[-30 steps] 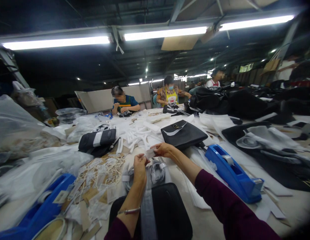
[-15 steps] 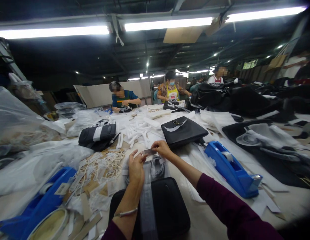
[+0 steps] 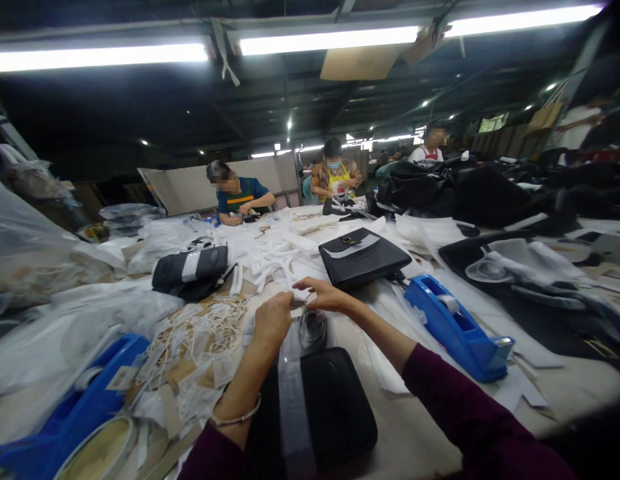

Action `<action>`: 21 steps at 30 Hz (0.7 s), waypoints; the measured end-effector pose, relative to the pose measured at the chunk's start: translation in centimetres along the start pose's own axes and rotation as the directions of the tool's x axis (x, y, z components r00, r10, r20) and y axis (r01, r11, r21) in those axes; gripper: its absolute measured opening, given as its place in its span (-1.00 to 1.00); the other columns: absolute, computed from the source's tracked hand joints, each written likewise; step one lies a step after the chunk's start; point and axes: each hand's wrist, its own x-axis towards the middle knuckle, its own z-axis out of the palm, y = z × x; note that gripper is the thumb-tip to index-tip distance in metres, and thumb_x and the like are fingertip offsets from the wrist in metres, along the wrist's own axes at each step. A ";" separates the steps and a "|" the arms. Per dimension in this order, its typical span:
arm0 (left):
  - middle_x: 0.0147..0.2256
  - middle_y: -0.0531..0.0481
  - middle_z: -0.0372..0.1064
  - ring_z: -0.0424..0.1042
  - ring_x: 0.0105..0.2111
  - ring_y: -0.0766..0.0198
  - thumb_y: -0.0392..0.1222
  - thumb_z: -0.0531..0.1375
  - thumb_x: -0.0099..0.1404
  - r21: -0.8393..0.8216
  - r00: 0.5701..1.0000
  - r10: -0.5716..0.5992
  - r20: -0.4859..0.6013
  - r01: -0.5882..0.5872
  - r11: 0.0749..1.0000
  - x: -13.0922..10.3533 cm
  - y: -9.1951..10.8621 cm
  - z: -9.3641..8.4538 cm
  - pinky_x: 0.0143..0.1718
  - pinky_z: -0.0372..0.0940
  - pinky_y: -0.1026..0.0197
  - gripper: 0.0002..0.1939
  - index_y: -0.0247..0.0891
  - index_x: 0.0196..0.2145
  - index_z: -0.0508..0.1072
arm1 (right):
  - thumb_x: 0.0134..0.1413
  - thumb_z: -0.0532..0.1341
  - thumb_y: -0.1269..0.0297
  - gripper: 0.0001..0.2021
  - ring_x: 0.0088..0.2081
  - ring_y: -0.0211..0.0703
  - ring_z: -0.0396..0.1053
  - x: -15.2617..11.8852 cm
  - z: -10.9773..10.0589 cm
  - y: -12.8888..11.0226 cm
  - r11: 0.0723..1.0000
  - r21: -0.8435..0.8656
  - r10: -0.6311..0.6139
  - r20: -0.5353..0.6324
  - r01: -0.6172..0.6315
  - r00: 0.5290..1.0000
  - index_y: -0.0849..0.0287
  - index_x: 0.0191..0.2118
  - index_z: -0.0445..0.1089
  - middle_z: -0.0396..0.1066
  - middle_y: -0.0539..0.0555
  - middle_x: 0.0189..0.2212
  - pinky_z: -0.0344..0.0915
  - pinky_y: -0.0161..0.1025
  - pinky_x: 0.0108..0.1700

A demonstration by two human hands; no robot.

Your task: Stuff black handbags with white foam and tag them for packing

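Note:
A black bag lies in front of me, a pale translucent band running down over it. Above its far edge is a dark coiled strap in clear wrapping. My left hand is closed at the strap's far end, pinching a small greyish strip. My right hand touches the same strip from the right, thumb and fingers round its edge. Just beyond my hands sits another black bag with a buckle.
Blue tape dispensers stand at right and left. Tangled cords with tags and a round tub are at left. A wrapped black bag lies farther back. Several people work across the table; black bags are heaped at right.
My left fingers have closed in and turned over the strip, and my right hand has shifted slightly, its fingers more extended. The camera view has shifted a little.

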 end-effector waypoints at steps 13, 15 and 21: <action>-0.28 -0.05 0.56 0.46 -0.11 0.13 -0.37 0.23 0.10 -0.269 0.988 -0.003 0.155 0.045 0.962 4.7 -1.6 5.3 -0.03 0.25 0.19 -0.81 -0.17 -0.36 0.59 | -0.14 0.29 -0.05 -0.55 -0.31 -0.06 0.48 -0.8 0.0 0.7 0.949 0.314 0.047 -0.182 0.013 0.982 0.34 -0.35 0.52 0.53 0.16 -0.41 0.34 -0.18 -0.15; -0.27 -0.06 0.57 0.46 -0.10 0.11 -0.34 0.26 0.09 -0.291 0.984 -0.041 0.173 0.091 0.952 4.5 -1.6 6.2 -0.03 0.25 0.17 -0.85 -0.15 -0.39 0.60 | -0.16 0.29 -0.08 -0.52 -0.29 -0.03 0.49 -0.9 0.0 0.3 0.936 0.352 0.057 -0.206 0.019 0.977 0.33 -0.34 0.51 0.53 0.18 -0.39 0.35 -0.16 -0.15; -0.17 -0.07 0.53 0.40 -0.03 0.13 -0.42 0.26 0.05 -0.433 0.982 -0.132 0.133 0.177 0.884 4.7 -1.8 5.5 0.06 0.21 0.16 -0.78 -0.18 -0.36 0.59 | -0.12 0.27 -0.09 -0.50 -0.22 0.00 0.50 -1.0 0.0 -0.2 0.914 0.405 0.098 -0.302 0.035 0.948 0.31 -0.26 0.50 0.54 0.21 -0.33 0.34 -0.15 -0.13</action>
